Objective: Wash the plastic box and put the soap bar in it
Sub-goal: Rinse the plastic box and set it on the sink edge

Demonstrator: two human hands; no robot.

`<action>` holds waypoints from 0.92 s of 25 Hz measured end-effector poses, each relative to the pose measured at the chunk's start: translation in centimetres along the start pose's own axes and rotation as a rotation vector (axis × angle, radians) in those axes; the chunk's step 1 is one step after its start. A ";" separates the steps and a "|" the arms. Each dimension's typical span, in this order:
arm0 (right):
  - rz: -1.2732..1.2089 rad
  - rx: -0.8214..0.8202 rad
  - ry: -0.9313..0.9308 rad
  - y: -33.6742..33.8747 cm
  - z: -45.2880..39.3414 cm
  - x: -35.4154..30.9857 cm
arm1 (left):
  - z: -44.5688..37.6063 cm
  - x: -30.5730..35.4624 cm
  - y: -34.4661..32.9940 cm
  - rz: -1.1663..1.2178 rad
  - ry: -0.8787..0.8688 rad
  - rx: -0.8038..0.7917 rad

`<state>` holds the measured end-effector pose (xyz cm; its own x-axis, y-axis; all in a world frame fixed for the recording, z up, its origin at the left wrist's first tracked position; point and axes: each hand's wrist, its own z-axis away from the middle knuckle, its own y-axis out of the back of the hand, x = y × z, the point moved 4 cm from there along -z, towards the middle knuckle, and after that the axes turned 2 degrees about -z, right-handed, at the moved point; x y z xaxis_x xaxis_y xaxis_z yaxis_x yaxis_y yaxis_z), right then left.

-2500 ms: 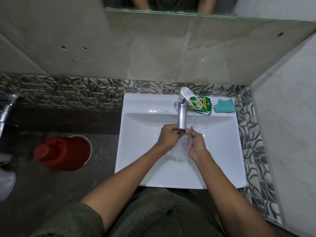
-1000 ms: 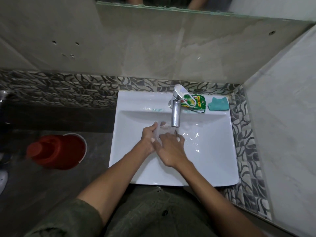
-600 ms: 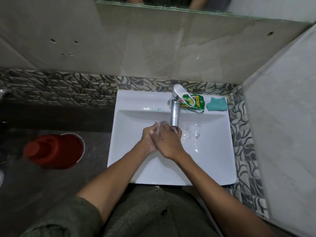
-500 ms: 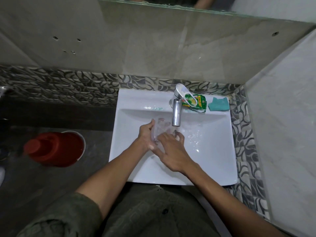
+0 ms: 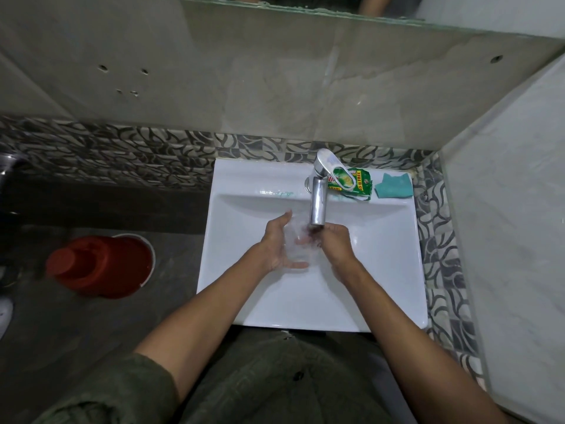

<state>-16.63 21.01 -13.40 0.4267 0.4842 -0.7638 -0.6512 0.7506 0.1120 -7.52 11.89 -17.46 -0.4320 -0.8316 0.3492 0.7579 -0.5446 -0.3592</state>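
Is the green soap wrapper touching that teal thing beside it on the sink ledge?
Apart. The head view shows a strip of white sink between the green wrapper and the teal piece.

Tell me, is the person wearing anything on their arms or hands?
Both forearms are bare. The left hand and right hand wear no gloves, rings or watch that I can see. A dark olive short sleeve covers the left upper arm.

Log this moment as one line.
step: rinsing | clear plastic box under faucet | left hand holds it | right hand rubs | soap bar on sink ledge
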 end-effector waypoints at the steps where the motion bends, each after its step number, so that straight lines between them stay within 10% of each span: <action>1: -0.057 0.032 -0.060 -0.5 0.1 0.2 | 0.1 0.0 0.2 -0.073 -0.038 0.023; 8: -0.286 -0.025 -0.120 -3.4 1.6 -0.6 | 0.8 -0.4 0.5 -0.184 -0.151 0.108; 17: 0.779 -0.067 0.420 -2.3 2.6 -1.3 | -1.4 -1.4 0.6 0.241 0.080 -0.141; 23: 0.876 -0.170 0.586 -2.1 5.7 -0.6 | -1.6 -0.8 0.0 0.316 -0.020 -0.217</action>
<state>-11.97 21.65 -9.55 -0.5711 0.4989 -0.6519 -0.6833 0.1513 0.7143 -7.97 12.42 -19.08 -0.1818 -0.9611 0.2081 0.7302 -0.2737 -0.6261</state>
